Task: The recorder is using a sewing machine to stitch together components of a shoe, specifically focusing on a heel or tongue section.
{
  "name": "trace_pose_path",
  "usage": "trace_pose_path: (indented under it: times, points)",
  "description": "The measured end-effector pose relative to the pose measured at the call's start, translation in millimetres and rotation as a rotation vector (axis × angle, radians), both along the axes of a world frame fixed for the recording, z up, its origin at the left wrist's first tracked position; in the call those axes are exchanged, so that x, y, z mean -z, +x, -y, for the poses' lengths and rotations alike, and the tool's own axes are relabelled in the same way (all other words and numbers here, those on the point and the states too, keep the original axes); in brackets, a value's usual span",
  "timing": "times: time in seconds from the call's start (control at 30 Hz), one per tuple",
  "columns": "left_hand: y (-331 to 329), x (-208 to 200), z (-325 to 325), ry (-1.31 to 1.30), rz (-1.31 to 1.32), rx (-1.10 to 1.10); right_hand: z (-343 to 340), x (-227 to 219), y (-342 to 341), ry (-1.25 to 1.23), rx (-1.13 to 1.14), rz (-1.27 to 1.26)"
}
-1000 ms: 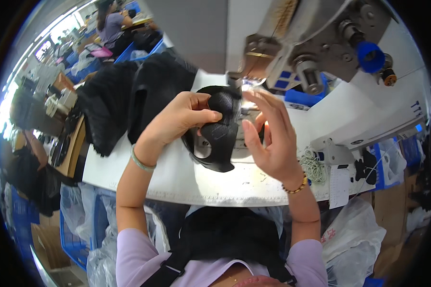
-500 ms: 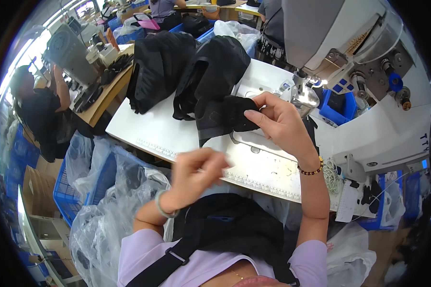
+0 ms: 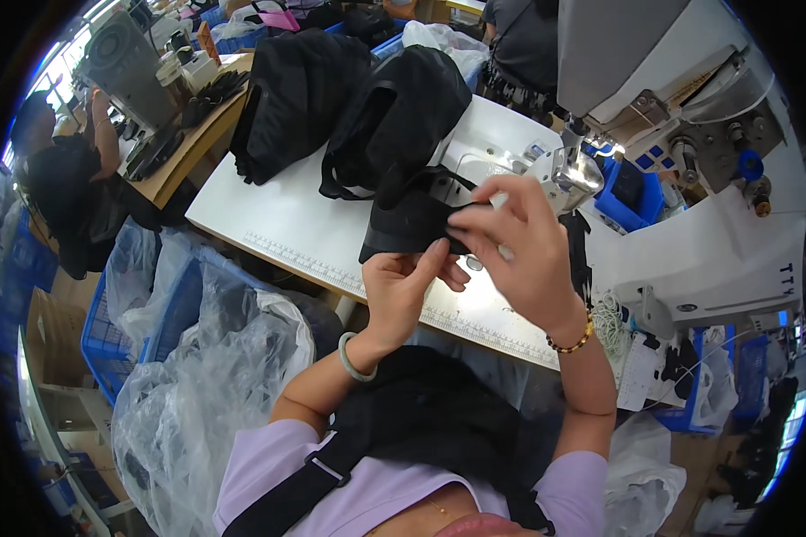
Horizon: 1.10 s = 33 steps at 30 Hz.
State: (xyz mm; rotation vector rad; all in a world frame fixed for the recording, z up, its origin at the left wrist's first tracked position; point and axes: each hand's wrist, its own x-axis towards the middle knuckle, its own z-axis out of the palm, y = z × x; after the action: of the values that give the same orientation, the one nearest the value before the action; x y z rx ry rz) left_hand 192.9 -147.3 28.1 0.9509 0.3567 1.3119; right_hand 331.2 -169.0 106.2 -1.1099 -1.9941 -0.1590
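Both my hands are at a black fabric piece (image 3: 408, 220) above the front of the white sewing table. My left hand (image 3: 401, 291) grips its near edge, thumb on top and fingers beneath. My right hand (image 3: 524, 246) pinches the piece's right end, thumb against fingertips. The piece seems curved or folded, with a strap-like loop on its far side. Just beyond it lie two stacks of black fabric pieces, one in the middle (image 3: 398, 112) and one further left (image 3: 300, 98). The sewing machine head (image 3: 582, 170) stands to the right of my right hand.
A ruler strip (image 3: 304, 258) runs along the front edge of the white table (image 3: 228, 210). Left of me, a blue crate (image 3: 175, 313) holds clear plastic bags. A small blue bin (image 3: 631, 197) sits beyond the machine. Another person (image 3: 63, 179) works at the left.
My left hand has moved up and right from a blurred position and now grips the fabric piece. The piece has been turned, and its loop now shows.
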Motion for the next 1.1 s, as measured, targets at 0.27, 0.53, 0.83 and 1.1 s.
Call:
trace_pose_path:
  times: [0.27,0.53,0.83,1.1]
  points:
    - [7,24,0,-0.016,0.039,-0.13,23,23,4,0.52,-0.035,0.578]
    - [3,10,5,0.066,-0.045,0.061,31,6,-13,-0.187,0.187,-0.186]
    - [-81,1,-35,-0.644,0.474,0.52,72,3,-50,-0.202,-0.227,0.448]
    - [-209,-9,-156,0.139,-0.006,-0.252,-63,76,-162,0.194,-0.204,0.418]
